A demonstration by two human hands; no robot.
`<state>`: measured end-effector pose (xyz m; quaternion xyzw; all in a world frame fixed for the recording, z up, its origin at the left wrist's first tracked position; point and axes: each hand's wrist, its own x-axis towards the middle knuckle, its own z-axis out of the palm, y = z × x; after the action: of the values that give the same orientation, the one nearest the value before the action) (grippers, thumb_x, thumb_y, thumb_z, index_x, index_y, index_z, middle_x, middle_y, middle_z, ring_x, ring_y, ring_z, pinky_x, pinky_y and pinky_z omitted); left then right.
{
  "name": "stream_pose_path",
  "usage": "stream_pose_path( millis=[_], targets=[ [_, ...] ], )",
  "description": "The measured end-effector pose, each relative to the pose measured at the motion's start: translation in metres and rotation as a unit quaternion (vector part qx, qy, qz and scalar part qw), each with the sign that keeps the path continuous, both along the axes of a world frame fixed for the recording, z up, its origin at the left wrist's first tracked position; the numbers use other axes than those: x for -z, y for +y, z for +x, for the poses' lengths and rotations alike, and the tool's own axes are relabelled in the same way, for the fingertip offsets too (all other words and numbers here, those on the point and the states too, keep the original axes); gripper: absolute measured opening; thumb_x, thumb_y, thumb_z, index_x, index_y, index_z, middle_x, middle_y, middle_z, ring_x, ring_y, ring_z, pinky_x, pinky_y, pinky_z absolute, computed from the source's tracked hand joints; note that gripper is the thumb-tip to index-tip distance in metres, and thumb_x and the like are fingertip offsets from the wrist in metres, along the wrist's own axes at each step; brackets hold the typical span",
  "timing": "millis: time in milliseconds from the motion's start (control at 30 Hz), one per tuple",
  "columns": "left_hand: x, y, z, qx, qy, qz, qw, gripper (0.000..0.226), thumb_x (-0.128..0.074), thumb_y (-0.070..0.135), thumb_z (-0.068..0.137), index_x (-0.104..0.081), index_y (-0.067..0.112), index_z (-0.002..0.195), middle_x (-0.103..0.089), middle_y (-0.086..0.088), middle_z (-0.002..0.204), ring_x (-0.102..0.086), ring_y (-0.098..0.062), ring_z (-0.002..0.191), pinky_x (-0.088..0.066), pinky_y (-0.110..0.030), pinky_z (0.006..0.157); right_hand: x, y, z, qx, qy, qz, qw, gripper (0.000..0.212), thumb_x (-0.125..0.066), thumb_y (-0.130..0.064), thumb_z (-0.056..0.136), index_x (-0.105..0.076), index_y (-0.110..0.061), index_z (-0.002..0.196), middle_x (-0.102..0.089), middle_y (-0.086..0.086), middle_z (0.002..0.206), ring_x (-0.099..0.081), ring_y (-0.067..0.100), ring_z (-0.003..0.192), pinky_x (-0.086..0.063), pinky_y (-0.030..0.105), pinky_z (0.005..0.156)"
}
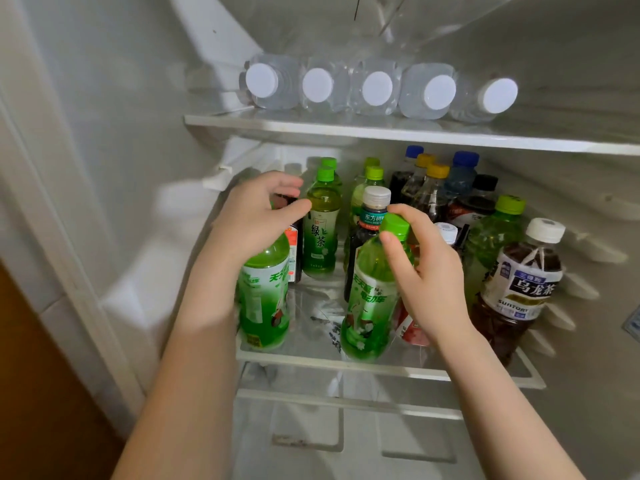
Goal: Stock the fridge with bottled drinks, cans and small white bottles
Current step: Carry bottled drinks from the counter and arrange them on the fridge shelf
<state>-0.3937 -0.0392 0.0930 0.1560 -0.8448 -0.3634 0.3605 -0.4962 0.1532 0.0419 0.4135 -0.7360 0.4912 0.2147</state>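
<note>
Two green tea bottles stand at the front of the fridge's glass shelf. My left hand curls over the top of the left green bottle, hiding its cap. My right hand grips the neck and shoulder of the right green bottle, whose green cap shows above my thumb. Behind them stand more green tea bottles, a dark bottle with a white cap and cola bottles with yellow caps.
A brown oolong tea bottle stands at the shelf's right front beside another green bottle. Several clear water bottles lie on their sides on the upper shelf. A drawer sits below. The fridge wall is close on the left.
</note>
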Motion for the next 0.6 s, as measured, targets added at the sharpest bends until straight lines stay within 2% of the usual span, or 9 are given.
stream_pose_path(
  millis=[67,133,233,333,433,600],
  targets=[
    [0.012,0.004,0.003,-0.034,0.076,0.004,0.997,0.023,-0.065,0.024,0.084,-0.066,0.026,0.107,-0.063,0.023,0.095,-0.058,0.011,0.092,-0.044,-0.010,0.086,0.000,-0.001,-0.001,-0.001,-0.002,0.001,1.000,0.035,-0.050,-0.034,0.095,-0.051,-0.025,0.128,-0.064,-0.007,0.113,-0.062,0.014,0.095,-0.053,0.038,0.077],
    [0.020,0.008,0.003,-0.054,0.119,-0.006,0.991,0.015,-0.058,0.029,0.089,-0.066,0.027,0.101,-0.064,0.022,0.088,-0.061,0.007,0.087,-0.046,-0.013,0.082,0.000,-0.001,-0.002,-0.003,-0.001,-0.001,1.000,0.034,-0.051,-0.033,0.095,-0.052,-0.025,0.128,-0.064,-0.006,0.115,-0.062,0.014,0.096,-0.052,0.035,0.078],
    [0.023,0.009,-0.005,-0.056,0.160,-0.001,0.986,0.020,-0.045,0.032,0.095,-0.061,0.028,0.084,-0.059,0.013,0.066,-0.059,0.002,0.063,-0.044,-0.014,0.066,0.000,-0.002,-0.003,-0.003,0.001,0.000,1.000,0.035,-0.051,-0.036,0.094,-0.052,-0.025,0.128,-0.063,-0.007,0.117,-0.061,0.012,0.099,-0.050,0.030,0.079],
    [0.022,0.008,-0.021,-0.041,0.162,0.004,0.986,0.023,-0.044,0.030,0.097,-0.056,0.026,0.078,-0.057,0.007,0.063,-0.055,0.003,0.056,-0.040,-0.007,0.060,-0.001,-0.003,-0.002,-0.005,0.000,-0.001,1.000,0.039,-0.047,-0.040,0.092,-0.052,-0.026,0.128,-0.062,-0.010,0.120,-0.060,0.010,0.102,-0.049,0.029,0.082],
    [0.024,0.006,-0.042,-0.020,0.155,0.001,0.988,0.024,-0.046,0.030,0.097,-0.056,0.020,0.077,-0.056,0.007,0.063,-0.055,0.003,0.055,-0.042,-0.008,0.060,-0.001,-0.003,-0.002,-0.004,0.003,-0.006,1.000,0.039,-0.047,-0.040,0.092,-0.052,-0.025,0.128,-0.061,-0.011,0.121,-0.060,0.009,0.103,-0.050,0.030,0.084],
    [0.026,0.007,-0.076,-0.024,0.171,0.001,0.985,0.028,-0.044,0.027,0.098,-0.056,0.011,0.079,-0.055,0.007,0.061,-0.055,0.002,0.054,-0.041,-0.008,0.059,-0.001,-0.001,-0.001,-0.006,-0.002,-0.002,1.000,0.038,-0.047,-0.040,0.093,-0.051,-0.026,0.128,-0.063,-0.007,0.117,-0.062,0.012,0.100,-0.053,0.039,0.081]
  ],
)
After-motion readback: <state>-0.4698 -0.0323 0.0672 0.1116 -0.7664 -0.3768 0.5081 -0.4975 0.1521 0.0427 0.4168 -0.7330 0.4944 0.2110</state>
